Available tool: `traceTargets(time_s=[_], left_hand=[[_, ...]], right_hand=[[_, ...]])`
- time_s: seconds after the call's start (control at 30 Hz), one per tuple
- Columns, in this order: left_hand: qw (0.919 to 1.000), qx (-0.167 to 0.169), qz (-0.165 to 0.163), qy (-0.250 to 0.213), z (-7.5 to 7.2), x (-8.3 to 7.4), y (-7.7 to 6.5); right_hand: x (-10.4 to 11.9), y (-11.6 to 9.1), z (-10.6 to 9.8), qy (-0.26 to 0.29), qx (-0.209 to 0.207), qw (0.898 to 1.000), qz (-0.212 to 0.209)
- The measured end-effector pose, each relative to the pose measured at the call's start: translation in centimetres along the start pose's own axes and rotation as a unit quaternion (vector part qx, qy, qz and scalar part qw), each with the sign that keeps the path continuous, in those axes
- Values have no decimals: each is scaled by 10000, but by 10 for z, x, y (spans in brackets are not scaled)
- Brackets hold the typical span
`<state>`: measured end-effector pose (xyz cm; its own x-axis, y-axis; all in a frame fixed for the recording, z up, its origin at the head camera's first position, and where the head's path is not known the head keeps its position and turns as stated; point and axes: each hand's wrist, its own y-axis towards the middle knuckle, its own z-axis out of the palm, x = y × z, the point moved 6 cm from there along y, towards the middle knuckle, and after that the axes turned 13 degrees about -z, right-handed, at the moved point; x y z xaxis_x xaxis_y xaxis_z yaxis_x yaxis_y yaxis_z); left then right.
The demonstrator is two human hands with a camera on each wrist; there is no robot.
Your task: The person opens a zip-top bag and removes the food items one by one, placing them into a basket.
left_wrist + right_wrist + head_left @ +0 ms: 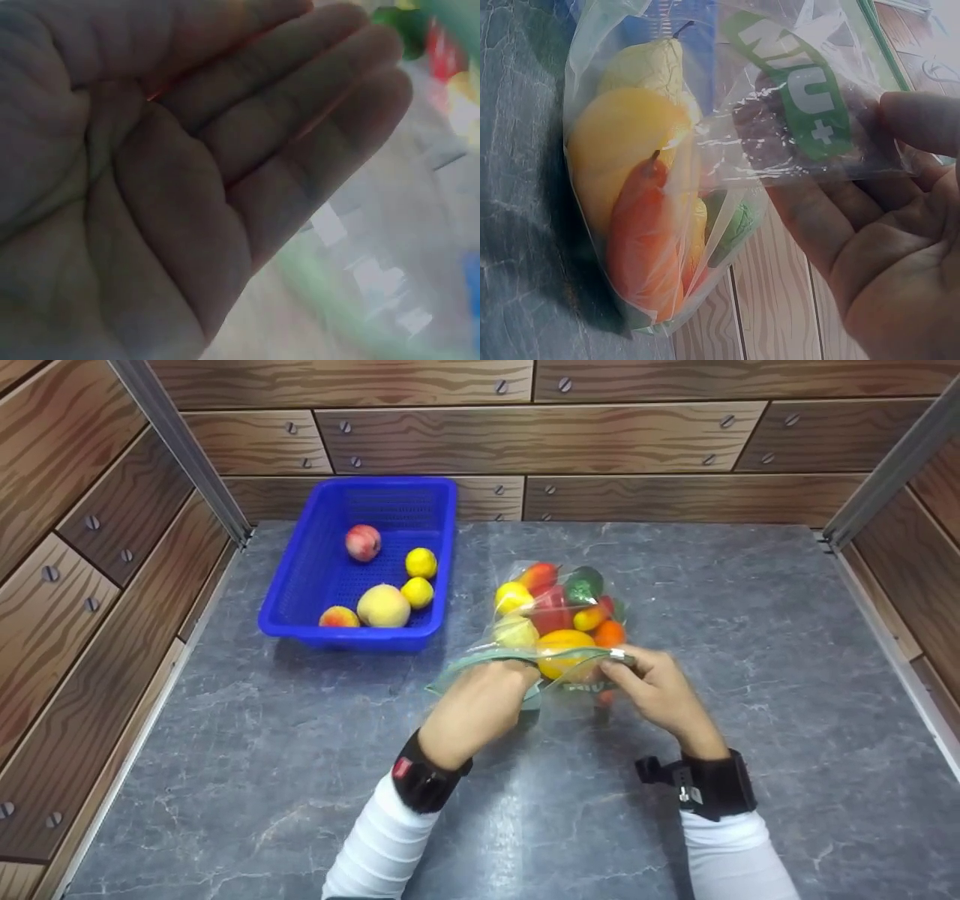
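Observation:
A clear zip bag (559, 607) with a green-edged mouth lies on the table, full of several fruits and vegetables. Among them are a yellow-orange fruit (626, 150), a pale crinkled pear (645, 67), a red-orange pepper-like piece (646, 236) and a dark green piece (583, 585). My left hand (480, 705) reaches into the bag's mouth, its fingertips hidden in the head view; in the left wrist view its fingers (300, 112) lie nearly straight with nothing in the palm. With thumb and fingers, my right hand (664, 694) pinches the right end of the mouth.
A blue plastic basket (271, 619) stands behind and left of the bag. Inside are a red peach (363, 543), a large pale yellow fruit (384, 606), an orange-red peach (339, 617) and two lemons (421, 563). Wood-patterned walls (525, 439) enclose the grey marbled table (262, 780).

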<state>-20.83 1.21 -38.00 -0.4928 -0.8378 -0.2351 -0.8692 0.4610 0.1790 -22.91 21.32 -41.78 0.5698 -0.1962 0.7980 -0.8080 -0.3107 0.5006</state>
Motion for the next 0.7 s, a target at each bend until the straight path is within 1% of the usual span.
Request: traceTargets(time_s=[0.07,0.1,0.17,0.2,0.27,0.33,0.37,0.4,0.43,0.47,0.53,0.6,0.7], left_hand=[[9999,85,-142,-11,13,2,10],[9998,42,-194,-20,19,3,14],[9996,-203,-198,-68,29,3,21],[9991,-392,-173,-16,33,4,24],[9957,-914,-18,177,40,3,28],[9888,-1436,161,378,46,3,30],[9850,-1639,231,491,49,3,31],[9808,-1854,289,524,51,3,32],[9787,-1977,326,441,54,3,34],[9777,-2046,345,317,55,4,35],[9791,-2002,364,-24,60,5,40],[9820,-1820,343,-368,64,6,44],[9853,-1554,387,-592,71,5,51]], right_hand=[[0,-1,0,-11,-8,10000,-75],[0,-1,0,-5,-21,9999,-104],[0,-1,0,-43,-40,9999,-153],[0,-1,1,-51,-39,9998,-175],[0,0,1,-26,-52,9998,-184],[0,0,2,32,-43,9998,-193],[0,0,2,63,-41,9998,-205],[0,0,2,98,-38,9997,-212],[0,-1,2,98,-39,9997,-223],[0,0,2,88,-40,9997,-240],[0,0,2,6,-44,9996,-291],[0,0,1,-85,-54,9994,-327],[-1,-1,1,-38,-31,9995,-310]])
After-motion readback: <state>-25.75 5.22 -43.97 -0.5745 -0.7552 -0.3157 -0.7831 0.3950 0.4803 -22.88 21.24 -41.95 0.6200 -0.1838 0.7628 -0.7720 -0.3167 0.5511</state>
